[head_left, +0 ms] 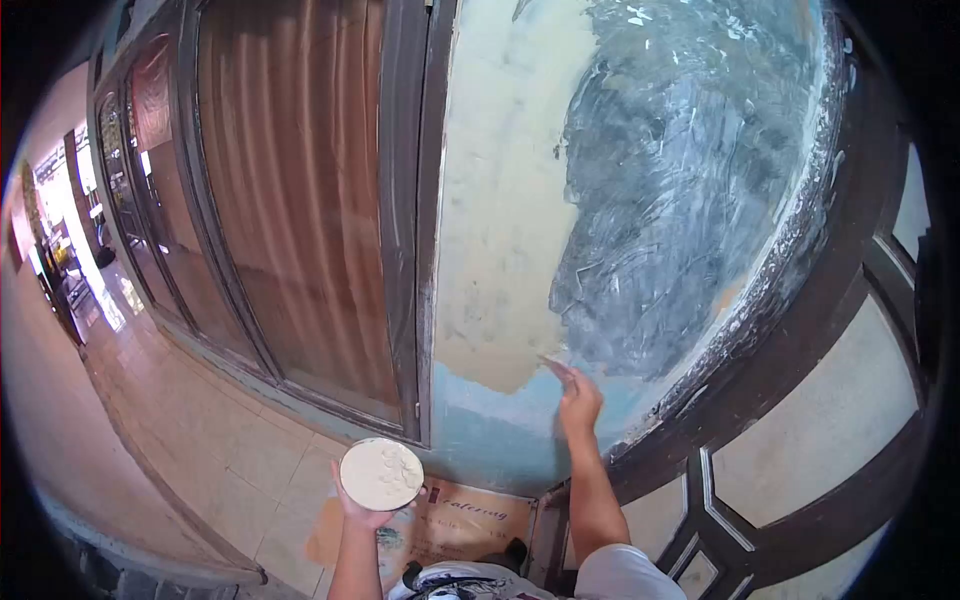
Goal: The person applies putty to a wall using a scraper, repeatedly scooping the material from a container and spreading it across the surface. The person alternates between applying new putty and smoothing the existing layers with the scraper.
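My left hand (366, 514) is wrapped round the underside and edge of a round tub (343, 488) at the bottom centre. Thick cream-coloured paste (382, 473) fills it, lumpy on the right side. Raised against the wall, my right hand (578, 405) is closed on a thin brush-like tool (556, 368); its exact kind is hard to make out. The tool's tip meets the lower edge of a cream coat (505, 250) on the wall. Below that coat shows light blue wall (490, 425), and to its right a streaky grey patch (670, 220).
A dark-framed window (300, 220) with a brown curtain stands left of the wall. Dark wooden panelling (820, 440) curves along the right. A printed cardboard sheet (470, 525) lies on the tiled floor (240, 450) by my feet.
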The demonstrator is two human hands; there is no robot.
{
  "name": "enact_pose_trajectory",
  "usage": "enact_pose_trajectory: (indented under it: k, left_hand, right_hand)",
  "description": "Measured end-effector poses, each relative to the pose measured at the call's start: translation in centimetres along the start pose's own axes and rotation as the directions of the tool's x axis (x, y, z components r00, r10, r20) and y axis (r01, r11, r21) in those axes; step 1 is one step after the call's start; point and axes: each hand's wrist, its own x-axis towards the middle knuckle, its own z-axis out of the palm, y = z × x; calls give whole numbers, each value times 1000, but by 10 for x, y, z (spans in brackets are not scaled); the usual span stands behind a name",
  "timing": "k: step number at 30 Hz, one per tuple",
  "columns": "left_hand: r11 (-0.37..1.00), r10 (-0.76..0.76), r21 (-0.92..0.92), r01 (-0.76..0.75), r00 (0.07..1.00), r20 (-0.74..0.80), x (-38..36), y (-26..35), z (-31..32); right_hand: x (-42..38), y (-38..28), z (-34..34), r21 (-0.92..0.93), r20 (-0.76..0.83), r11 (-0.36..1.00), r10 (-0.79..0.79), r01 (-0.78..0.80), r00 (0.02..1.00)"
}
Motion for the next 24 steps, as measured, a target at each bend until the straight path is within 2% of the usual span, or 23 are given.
enact_pose_trajectory:
  k: [2, 3, 5, 6, 8, 9, 11, 12, 13, 15, 17, 18, 19, 20, 21, 22, 23, 24]
  left_hand:
    - [1000, 8, 21, -9, 1000, 11, -1, 0, -9]
    - [999, 15, 46, -16, 1000, 26, 0, 0, -14]
    - [1000, 11, -21, -11, 1000, -18, -1, -1, -16]
    - [1000, 17, -16, -17, 1000, -9, -1, -1, -13]
    - [1000, 14, 20, -15, 1000, 12, -1, 0, -9]
    - [1000, 18, 22, -18, 1000, 16, -1, 1, -2]
    - [996, 85, 3, -85, 987, -133, -3, -2, 11]
    - [996, 85, 1, -86, 987, -138, -4, -2, 8]
    - [997, 69, -35, -73, 990, -124, -6, -1, 0]
    - [996, 55, -70, -63, 992, -110, -7, -1, -6]
    - [993, 108, 59, -105, 992, -57, -6, -3, -8]
    - [992, 111, 58, -108, 992, -59, -5, -1, -12]
    - [996, 60, 65, -61, 998, 12, -4, 2, -17]
    - [997, 9, 73, -15, 996, 86, -3, 2, -19]
    - [998, 17, 65, -22, 996, 85, -3, -1, -16]
    - [999, 40, 31, -40, 999, 9, -5, -2, -9]
    - [999, 54, 0, -54, 996, -65, -6, -2, -6]
    - [999, 48, -4, -49, 996, -74, -9, -3, -9]
  right_hand:
    - [4, -13, -15, 74, -112, 994, 83, -75, 990]
    - [-5, -9, -7, 75, -110, 994, 83, -75, 990]
    - [-45, 3, 22, 24, 131, 994, 106, -110, 986]
    - [-59, 11, 34, 25, 130, 993, 107, -111, 986]
    - [-73, 24, 54, -50, 315, 993, 119, -109, 942]
    - [-62, 24, 53, -46, 312, 993, 115, -106, 943]
    - [-24, 16, 32, -35, 61, 999, 30, -28, 998]
    - [-8, 8, 19, -62, -31, 998, 32, -34, 999]
    - [-1, -8, 2, -63, -25, 997, 35, -37, 999]
    - [8, -35, -22, 11, -136, 999, 48, -47, 990]
    - [-31, -11, 13, 23, -110, 999, 27, -24, 994]
    - [-54, -2, 36, 65, -7, 998, 8, -8, 1000]
    - [-69, 5, 51, 106, 96, 994, -13, 3, 995]
    - [-69, 12, 59, 105, 98, 994, -15, 4, 995]
    - [-64, 18, 67, 3, 230, 999, 35, -37, 973]
    - [-56, 13, 69, -101, 353, 993, 98, -67, 930]
    - [-38, 12, 71, -98, 358, 993, 97, -66, 928]
    - [-8, -3, 55, -37, 220, 997, 75, -68, 973]
